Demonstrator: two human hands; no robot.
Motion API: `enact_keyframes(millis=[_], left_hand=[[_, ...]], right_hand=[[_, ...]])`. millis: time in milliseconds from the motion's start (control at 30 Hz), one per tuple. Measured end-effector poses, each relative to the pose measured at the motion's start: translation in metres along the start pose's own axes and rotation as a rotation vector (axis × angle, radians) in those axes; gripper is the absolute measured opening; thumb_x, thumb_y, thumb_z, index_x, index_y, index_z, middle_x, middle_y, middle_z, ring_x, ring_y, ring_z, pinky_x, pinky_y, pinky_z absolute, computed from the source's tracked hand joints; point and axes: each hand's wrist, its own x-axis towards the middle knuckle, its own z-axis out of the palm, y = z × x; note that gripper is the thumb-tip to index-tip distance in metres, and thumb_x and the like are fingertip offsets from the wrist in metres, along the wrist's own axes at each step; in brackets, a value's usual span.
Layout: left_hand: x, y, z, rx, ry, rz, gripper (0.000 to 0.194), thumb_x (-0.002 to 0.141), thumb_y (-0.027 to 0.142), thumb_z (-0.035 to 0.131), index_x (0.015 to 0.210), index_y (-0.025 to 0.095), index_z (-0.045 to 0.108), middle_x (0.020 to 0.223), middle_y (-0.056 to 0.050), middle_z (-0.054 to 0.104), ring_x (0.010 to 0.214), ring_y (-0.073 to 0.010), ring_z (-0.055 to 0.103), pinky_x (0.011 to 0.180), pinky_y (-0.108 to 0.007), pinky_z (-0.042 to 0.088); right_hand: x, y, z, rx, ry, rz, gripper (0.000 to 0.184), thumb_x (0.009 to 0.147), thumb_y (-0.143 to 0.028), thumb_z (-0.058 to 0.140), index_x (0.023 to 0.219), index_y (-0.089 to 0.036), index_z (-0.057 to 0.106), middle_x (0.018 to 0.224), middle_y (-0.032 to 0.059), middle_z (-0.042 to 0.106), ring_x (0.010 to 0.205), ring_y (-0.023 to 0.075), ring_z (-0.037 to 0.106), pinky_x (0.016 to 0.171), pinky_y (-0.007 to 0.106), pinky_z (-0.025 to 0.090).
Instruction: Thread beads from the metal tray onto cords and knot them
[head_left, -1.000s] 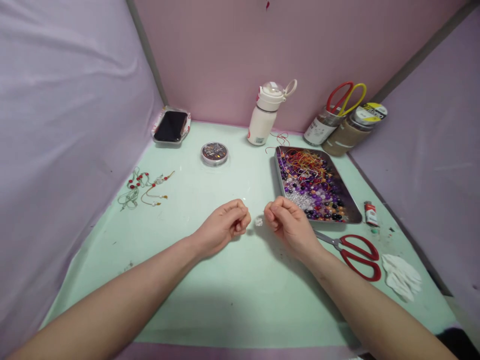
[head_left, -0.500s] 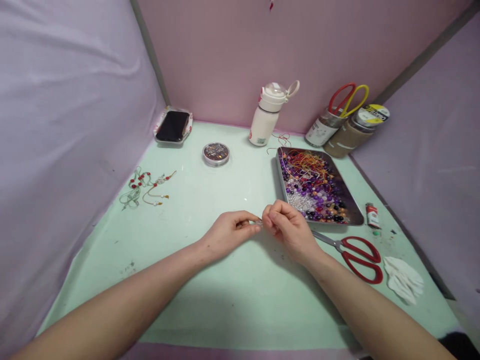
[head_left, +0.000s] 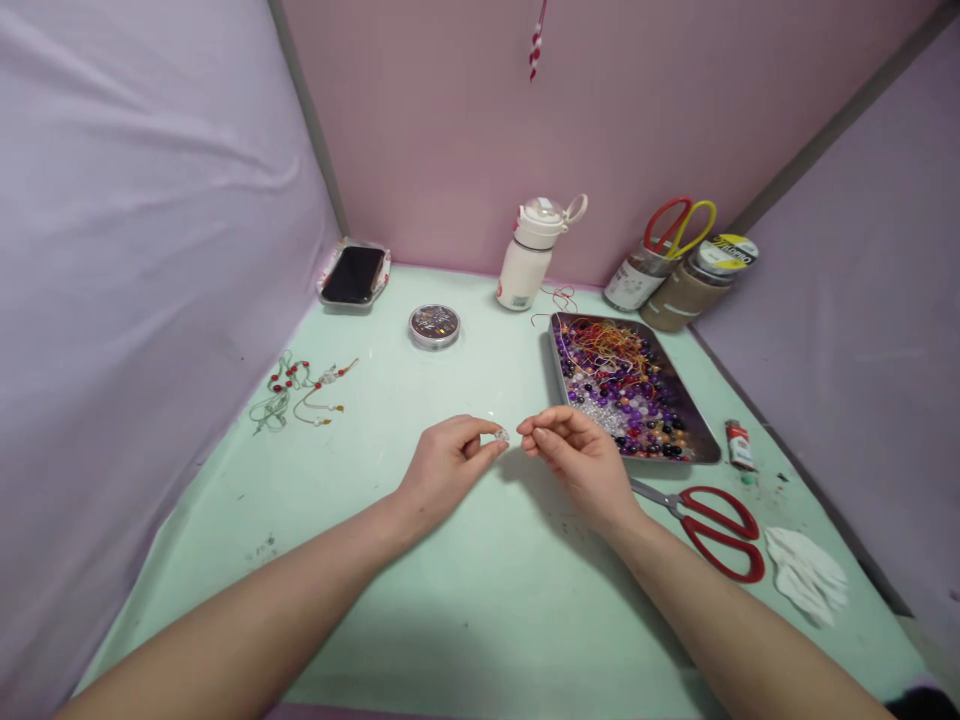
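Note:
Between the thumb and forefinger of my left hand [head_left: 446, 463] is a small cluster of clear beads [head_left: 502, 436]. My right hand [head_left: 581, 460] is just to its right, with the fingertips drawn together in a pinch facing the beads. Whatever those fingers hold, if anything, is too fine to make out. A narrow gap separates the two hands. Behind my right hand lies a metal tray [head_left: 694, 425] with purple, black, orange and clear beads and a tangle of red and yellow thread [head_left: 611, 348].
Red-handled scissors [head_left: 697, 515], a white glove [head_left: 806, 575] and a small red-and-white tube [head_left: 739, 445] lie at the right. Farther back stand a white bottle [head_left: 525, 265], jars [head_left: 637, 283], a round spool [head_left: 435, 326] and a phone [head_left: 354, 275]. A beaded cord [head_left: 300, 385] lies left.
My hands have moved slightly apart, and the clear beads in my left fingertips now show plainly. The camera view has tilted up a little.

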Motion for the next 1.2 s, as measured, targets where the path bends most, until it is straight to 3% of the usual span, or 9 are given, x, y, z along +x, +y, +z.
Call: enact_keyframes(millis=[133,300,433,600,667,867,1200], left_hand=[[0.0008,-0.001,0.0013,0.031,0.02,0.016,0.018,0.082,0.032,0.061,0.088,0.019,0.071,0.057,0.004,0.046,0.056,-0.0108,0.043,0.06,-0.024,0.038],[0.0012,-0.0029,0.0038,0.05,0.052,0.051,0.016,0.082,0.03,0.062,0.088,0.018,0.071,0.056,0.005,0.046,0.056,-0.0104,0.044,0.06,-0.023,0.038],[0.001,-0.0036,0.0054,0.056,0.064,0.062,0.013,0.081,0.028,0.063,0.086,0.018,0.07,0.057,0.005,0.046,0.055,-0.0097,0.044,0.058,-0.022,0.038],[0.0006,-0.004,0.0048,0.068,0.073,0.08,0.013,0.081,0.026,0.064,0.088,0.017,0.07,0.057,0.005,0.047,0.055,-0.0094,0.044,0.057,-0.022,0.038],[0.0006,-0.0045,0.0047,0.077,0.082,0.095,0.012,0.081,0.026,0.064,0.088,0.017,0.07,0.057,0.005,0.047,0.055,-0.0096,0.044,0.058,-0.022,0.038],[0.0002,-0.0067,0.0069,0.112,0.088,0.146,0.011,0.082,0.025,0.063,0.088,0.018,0.069,0.057,0.004,0.049,0.057,-0.0102,0.046,0.061,-0.023,0.041],[0.0021,-0.0086,0.0074,0.144,0.137,0.167,0.01,0.081,0.024,0.063,0.086,0.017,0.069,0.055,0.005,0.049,0.056,-0.0107,0.049,0.061,-0.024,0.042]], right_hand=[[0.0,0.0028,0.0021,0.012,0.061,0.028,0.027,0.075,-0.027,0.074,0.093,-0.024,0.054,0.08,0.0006,0.073,0.068,0.0139,0.068,0.066,0.027,0.054],[-0.0014,0.0021,0.0057,-0.01,0.091,0.054,0.03,0.075,-0.029,0.074,0.096,-0.02,0.055,0.08,0.0025,0.074,0.069,0.0149,0.069,0.064,0.026,0.054],[-0.0017,-0.0004,0.0073,0.0,0.136,0.052,0.061,0.072,-0.028,0.076,0.122,-0.025,0.041,0.08,0.0009,0.074,0.065,0.0163,0.068,0.06,0.027,0.053],[-0.0011,-0.0002,0.0073,-0.077,0.111,0.048,0.022,0.075,-0.031,0.072,0.086,-0.02,0.057,0.077,0.003,0.073,0.067,0.0159,0.066,0.056,0.024,0.047],[-0.0015,0.0007,0.0069,-0.134,0.098,0.027,0.016,0.076,-0.031,0.07,0.078,-0.019,0.062,0.078,0.0034,0.071,0.067,0.0143,0.063,0.056,0.024,0.045],[-0.0021,0.0043,0.0036,-0.283,0.105,-0.03,0.013,0.079,-0.031,0.066,0.078,-0.019,0.062,0.063,-0.0032,0.055,0.056,0.0103,0.046,0.056,0.024,0.038],[-0.0062,0.0053,0.0058,-0.708,0.058,-0.248,0.013,0.081,-0.016,0.054,0.069,-0.02,0.053,0.073,-0.0012,0.05,0.064,0.0123,0.047,0.058,0.025,0.036]])
